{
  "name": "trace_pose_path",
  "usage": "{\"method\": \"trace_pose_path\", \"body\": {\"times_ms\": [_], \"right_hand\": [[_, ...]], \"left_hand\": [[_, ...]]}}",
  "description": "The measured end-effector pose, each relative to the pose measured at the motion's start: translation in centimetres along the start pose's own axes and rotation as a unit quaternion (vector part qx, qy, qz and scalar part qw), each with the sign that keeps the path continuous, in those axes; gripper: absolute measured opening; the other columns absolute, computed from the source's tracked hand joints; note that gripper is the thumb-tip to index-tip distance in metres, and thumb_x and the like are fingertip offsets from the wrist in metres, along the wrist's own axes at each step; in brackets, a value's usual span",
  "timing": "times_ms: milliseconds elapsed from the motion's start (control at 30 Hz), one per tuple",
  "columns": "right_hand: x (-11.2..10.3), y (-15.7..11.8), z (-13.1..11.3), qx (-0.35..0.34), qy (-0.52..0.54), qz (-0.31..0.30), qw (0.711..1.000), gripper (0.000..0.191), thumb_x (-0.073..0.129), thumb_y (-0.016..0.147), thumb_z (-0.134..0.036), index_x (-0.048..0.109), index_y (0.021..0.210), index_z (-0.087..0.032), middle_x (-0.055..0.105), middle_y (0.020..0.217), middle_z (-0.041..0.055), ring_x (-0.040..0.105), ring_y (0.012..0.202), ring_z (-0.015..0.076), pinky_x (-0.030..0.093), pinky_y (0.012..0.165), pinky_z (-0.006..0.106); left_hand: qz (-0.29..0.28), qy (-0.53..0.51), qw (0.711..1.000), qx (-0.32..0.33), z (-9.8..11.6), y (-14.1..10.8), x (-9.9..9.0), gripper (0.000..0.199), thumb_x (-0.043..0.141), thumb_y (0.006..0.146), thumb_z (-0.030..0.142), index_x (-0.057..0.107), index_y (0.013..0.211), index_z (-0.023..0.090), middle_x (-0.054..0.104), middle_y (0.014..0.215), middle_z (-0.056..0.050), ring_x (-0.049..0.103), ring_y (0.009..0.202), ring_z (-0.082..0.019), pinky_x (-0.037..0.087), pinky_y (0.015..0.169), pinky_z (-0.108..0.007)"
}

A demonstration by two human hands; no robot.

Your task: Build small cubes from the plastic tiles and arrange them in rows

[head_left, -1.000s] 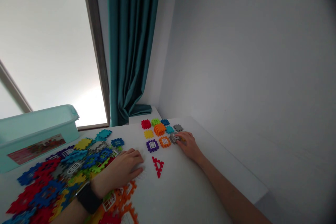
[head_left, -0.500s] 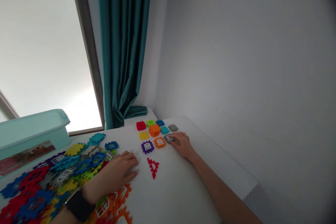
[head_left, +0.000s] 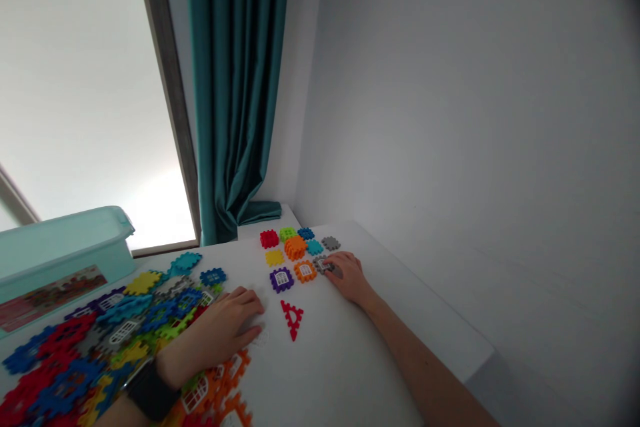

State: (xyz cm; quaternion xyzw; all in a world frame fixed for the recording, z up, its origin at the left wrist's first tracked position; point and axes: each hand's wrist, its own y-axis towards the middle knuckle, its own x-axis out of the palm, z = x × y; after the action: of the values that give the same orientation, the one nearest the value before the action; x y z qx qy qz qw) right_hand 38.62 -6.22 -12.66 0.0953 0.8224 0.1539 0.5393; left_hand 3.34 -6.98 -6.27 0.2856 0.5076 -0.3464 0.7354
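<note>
Grey toothed square plastic tile [head_left: 323, 265] touches the right hand [head_left: 349, 276], grip unclear, beside colour-separated plastic stacks [head_left: 295, 247]; a multicoloured plastic heap [head_left: 127, 310] by the loosely spread left hand [head_left: 227, 323] looks unsorted.

Over the last second the view has swung slightly right, so the tiles [head_left: 281, 279] and curtain [head_left: 240, 93] sit further left. The bin [head_left: 119, 250] is cropped more, its label [head_left: 55, 295] now clipped.
</note>
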Motion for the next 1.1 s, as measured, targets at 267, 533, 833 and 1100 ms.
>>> {"method": "trace_pose_path", "body": {"times_ms": [267, 533, 833, 1100], "right_hand": [[-0.2, -0.5, 0.0, -0.002, -0.008, -0.005, 1.0, 0.022, 0.063, 0.086, -0.028, 0.071, 0.106, -0.03, 0.07, 0.121, 0.0036, 0.053, 0.123, 0.0272, 0.034, 0.107, 0.047], [-0.2, -0.5, 0.1, -0.001, -0.008, -0.003, 1.0, 0.022, 0.062, 0.087, -0.03, 0.072, 0.107, -0.029, 0.07, 0.122, 0.0042, 0.053, 0.122, 0.0268, 0.034, 0.108, 0.046], [-0.1, -0.6, 0.2, -0.005, -0.008, 0.001, 1.0, 0.023, 0.061, 0.088, -0.031, 0.072, 0.108, -0.03, 0.069, 0.122, 0.0042, 0.054, 0.123, 0.027, 0.035, 0.108, 0.048], [0.0, -1.2, -0.1, -0.012, -0.006, 0.045, 0.999, 0.023, 0.059, 0.089, -0.027, 0.071, 0.108, -0.026, 0.062, 0.132, 0.0092, 0.049, 0.128, 0.0299, 0.037, 0.108, 0.051]], "left_hand": [[0.004, -0.005, 1.0, 0.009, -0.4, -0.1, 0.3, 0.022, 0.054, 0.095, 0.032, 0.069, 0.11, 0.025, 0.067, 0.113, -0.007, 0.061, 0.11, -0.026, 0.048, 0.1, -0.038], [-0.003, -0.005, 1.0, -0.002, -0.1, -0.1, 0.0, 0.023, 0.054, 0.094, 0.029, 0.069, 0.111, 0.025, 0.068, 0.115, -0.007, 0.06, 0.112, -0.026, 0.047, 0.101, -0.039], [0.015, 0.001, 1.0, 0.012, -0.3, -0.1, 0.3, 0.021, 0.056, 0.094, 0.029, 0.069, 0.11, 0.024, 0.068, 0.112, -0.007, 0.062, 0.109, -0.027, 0.048, 0.1, -0.04], [0.001, 0.003, 1.0, -0.002, -0.1, 0.0, 0.1, 0.02, 0.058, 0.094, 0.027, 0.069, 0.11, 0.025, 0.068, 0.114, -0.006, 0.061, 0.111, -0.027, 0.048, 0.1, -0.04]]}}
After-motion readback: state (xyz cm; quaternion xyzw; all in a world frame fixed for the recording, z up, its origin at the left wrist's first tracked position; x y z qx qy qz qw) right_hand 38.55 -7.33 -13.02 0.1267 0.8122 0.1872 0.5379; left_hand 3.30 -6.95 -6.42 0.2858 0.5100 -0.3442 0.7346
